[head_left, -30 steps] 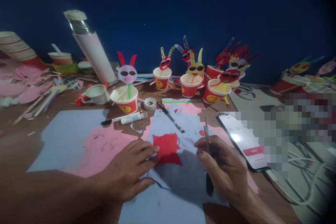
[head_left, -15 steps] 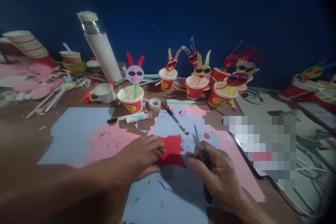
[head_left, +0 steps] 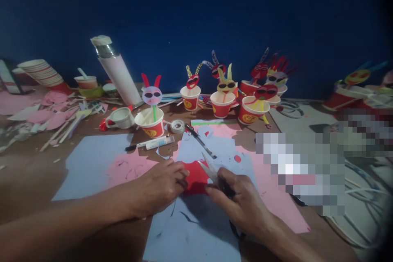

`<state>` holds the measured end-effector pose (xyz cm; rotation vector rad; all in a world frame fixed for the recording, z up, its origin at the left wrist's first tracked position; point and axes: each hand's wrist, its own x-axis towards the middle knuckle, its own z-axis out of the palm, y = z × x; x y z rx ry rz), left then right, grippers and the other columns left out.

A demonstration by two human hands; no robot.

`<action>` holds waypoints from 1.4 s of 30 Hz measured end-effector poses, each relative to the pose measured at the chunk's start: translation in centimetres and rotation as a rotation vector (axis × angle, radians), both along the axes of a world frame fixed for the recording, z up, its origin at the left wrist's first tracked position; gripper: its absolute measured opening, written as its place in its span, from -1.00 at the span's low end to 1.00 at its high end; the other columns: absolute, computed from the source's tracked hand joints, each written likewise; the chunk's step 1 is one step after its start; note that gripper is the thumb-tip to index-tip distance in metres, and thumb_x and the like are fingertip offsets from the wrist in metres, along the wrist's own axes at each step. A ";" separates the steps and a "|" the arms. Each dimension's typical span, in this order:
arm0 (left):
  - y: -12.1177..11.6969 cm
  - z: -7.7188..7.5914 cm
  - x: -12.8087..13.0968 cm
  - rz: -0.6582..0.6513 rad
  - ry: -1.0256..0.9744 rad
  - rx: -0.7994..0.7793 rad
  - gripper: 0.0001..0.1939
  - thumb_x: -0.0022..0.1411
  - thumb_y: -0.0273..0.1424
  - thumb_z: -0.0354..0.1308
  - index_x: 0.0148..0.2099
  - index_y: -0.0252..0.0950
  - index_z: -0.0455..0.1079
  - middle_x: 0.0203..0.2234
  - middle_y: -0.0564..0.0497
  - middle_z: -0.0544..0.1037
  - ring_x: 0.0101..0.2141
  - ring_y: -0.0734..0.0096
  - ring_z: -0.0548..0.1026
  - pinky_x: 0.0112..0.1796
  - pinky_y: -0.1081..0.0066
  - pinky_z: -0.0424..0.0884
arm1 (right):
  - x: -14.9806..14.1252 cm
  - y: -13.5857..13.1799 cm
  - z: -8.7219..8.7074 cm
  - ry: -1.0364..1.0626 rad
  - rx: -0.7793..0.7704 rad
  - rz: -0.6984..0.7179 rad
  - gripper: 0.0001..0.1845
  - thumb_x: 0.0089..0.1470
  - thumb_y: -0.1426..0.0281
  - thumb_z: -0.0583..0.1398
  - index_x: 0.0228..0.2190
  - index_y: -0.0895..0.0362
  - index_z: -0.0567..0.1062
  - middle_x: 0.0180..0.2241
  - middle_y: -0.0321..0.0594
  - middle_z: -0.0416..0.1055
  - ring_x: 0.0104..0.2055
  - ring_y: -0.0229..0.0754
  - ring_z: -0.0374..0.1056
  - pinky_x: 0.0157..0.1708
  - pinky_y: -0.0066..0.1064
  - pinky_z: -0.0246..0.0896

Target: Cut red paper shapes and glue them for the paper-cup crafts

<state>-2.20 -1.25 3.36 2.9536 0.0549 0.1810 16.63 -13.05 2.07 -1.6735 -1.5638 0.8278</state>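
Observation:
A piece of red paper [head_left: 195, 178] is gripped at its left edge by my left hand [head_left: 167, 182], whose fingers are curled closed. In my right hand [head_left: 242, 198] is a pair of scissors [head_left: 215, 173], blades parted and pointing up and left over the paper's right side. The right thumb is close to the paper's lower right corner. Beneath both hands lies a light blue sheet [head_left: 196, 233] with dark scraps on it. Just beyond the blades rests a black pen [head_left: 201, 141], and a small red disc [head_left: 237, 158] lies to the right.
Decorated paper cups [head_left: 153, 125] with faces stand along the back. Nearby are a tape roll [head_left: 177, 126], a glue tube [head_left: 160, 143], a mug [head_left: 120, 117] and a leaning white flask [head_left: 119, 77]. Paper scraps [head_left: 39, 114] fill the left; cables [head_left: 362, 213] lie right.
My right hand has brought the scissors left, and their blades have spread at the red paper. My left hand keeps its hold. The whole view has shifted slightly.

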 end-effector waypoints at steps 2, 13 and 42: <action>0.1 0.0 0.0 0.016 -0.021 -0.042 -0.80 0.21 -0.58 -0.03 -0.34 -0.32 0.40 -0.35 -0.08 0.51 -0.22 0.31 0.40 -0.18 0.35 0.35 | 0.0 0.0 0.0 -0.008 0.012 -0.003 -0.63 0.07 0.25 0.11 -0.61 0.08 0.06 -0.68 -0.49 -0.04 -0.60 -0.37 -0.11 -0.64 -0.50 -0.18; 2.2 -1.6 0.7 0.247 -0.080 -0.462 -0.77 0.11 -0.60 -0.07 -0.32 -0.34 0.40 -0.36 0.00 0.53 -0.36 0.46 0.47 -0.34 0.49 0.39 | 0.4 0.3 0.3 0.084 0.056 -0.087 -0.65 0.06 0.28 0.11 -0.62 0.09 0.09 -0.66 -0.47 -0.02 -0.60 -0.37 -0.06 -0.63 -0.51 -0.12; -0.6 -0.3 -1.7 0.062 0.007 -0.125 -0.71 0.14 -0.56 -0.05 -0.12 -0.28 0.38 -0.17 -0.15 0.40 -0.16 0.16 0.32 -0.16 0.18 0.31 | -0.3 0.3 0.5 -0.284 -0.143 0.091 -0.78 0.10 0.26 0.08 -0.42 0.08 0.46 -0.57 -0.29 0.48 -0.55 -0.23 0.31 -0.57 -0.47 -0.11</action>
